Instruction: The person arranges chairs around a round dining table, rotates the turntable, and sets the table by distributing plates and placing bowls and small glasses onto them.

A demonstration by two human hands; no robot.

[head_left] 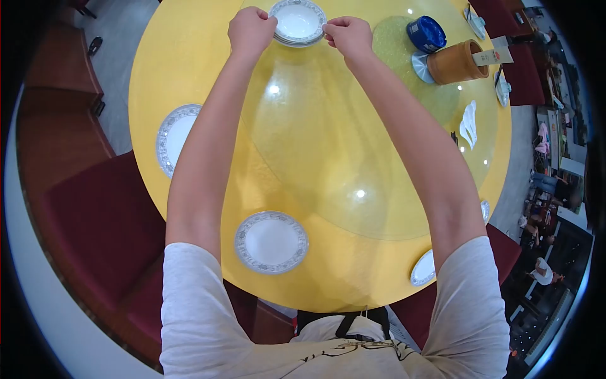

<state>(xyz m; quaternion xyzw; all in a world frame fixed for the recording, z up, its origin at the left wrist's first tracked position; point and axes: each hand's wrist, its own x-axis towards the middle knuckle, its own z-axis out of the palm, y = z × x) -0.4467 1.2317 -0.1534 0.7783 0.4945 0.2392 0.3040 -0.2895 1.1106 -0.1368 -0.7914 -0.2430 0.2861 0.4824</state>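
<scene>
At the far side of the yellow round table (pixel 208 82) is a stack of white bowls (pixel 298 22) with grey patterned rims. My left hand (pixel 252 30) closes on the stack's left edge, thumb at the rim. On the opposite side, my right hand (pixel 350 36) pinches the right edge between thumb and fingers. Both arms reach straight out over the table. A white plate (pixel 271 242) with a patterned border lies near the front edge, between my forearms. Another plate (pixel 178 139) sits to the left, partly covered by my left arm.
A glass turntable (pixel 353 145) covers the middle. On its right stand a blue round container (pixel 427 34), a wooden pot (pixel 456 62) and a crumpled white napkin (pixel 468 125). A plate (pixel 423 268) lies by my right elbow. Dark red chairs (pixel 101 215) surround the table; people are in the right background.
</scene>
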